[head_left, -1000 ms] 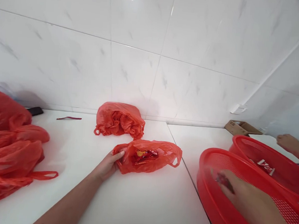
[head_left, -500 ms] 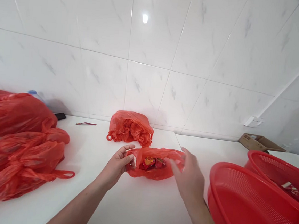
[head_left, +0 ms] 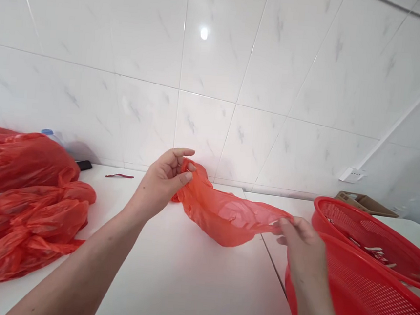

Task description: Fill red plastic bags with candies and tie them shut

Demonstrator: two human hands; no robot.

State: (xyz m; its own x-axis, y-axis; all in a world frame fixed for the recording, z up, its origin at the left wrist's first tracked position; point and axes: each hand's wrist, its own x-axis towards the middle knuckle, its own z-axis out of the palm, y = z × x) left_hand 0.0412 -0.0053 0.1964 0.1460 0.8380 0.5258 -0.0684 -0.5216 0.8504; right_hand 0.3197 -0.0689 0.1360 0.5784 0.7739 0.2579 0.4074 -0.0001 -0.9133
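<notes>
A thin red plastic bag [head_left: 223, 217] is stretched between my two hands above the white table. My left hand [head_left: 166, 180] pinches one top corner of it, with the index finger extended. The opposite end is gripped by my right hand [head_left: 303, 244], lower and to the right. Its mouth is pulled wide and slants down to the right; the wrapped contents are hidden behind the front side. Behind the raised left end, another crumpled red bag [head_left: 202, 171] shows only in part.
Full red plastic bags [head_left: 17, 209] lie at the left. Behind them are a blue-capped bottle [head_left: 48, 132], a black phone-like object [head_left: 84, 165] and a red strip [head_left: 119, 175]. Red baskets [head_left: 360, 288] stand at the right, one holding small packets [head_left: 378, 254], before a cardboard box [head_left: 365, 204].
Both hands have risen or moved apart, spreading the bag wider; its left end is lifted and its right end drawn rightward. The far basket has shifted left.
</notes>
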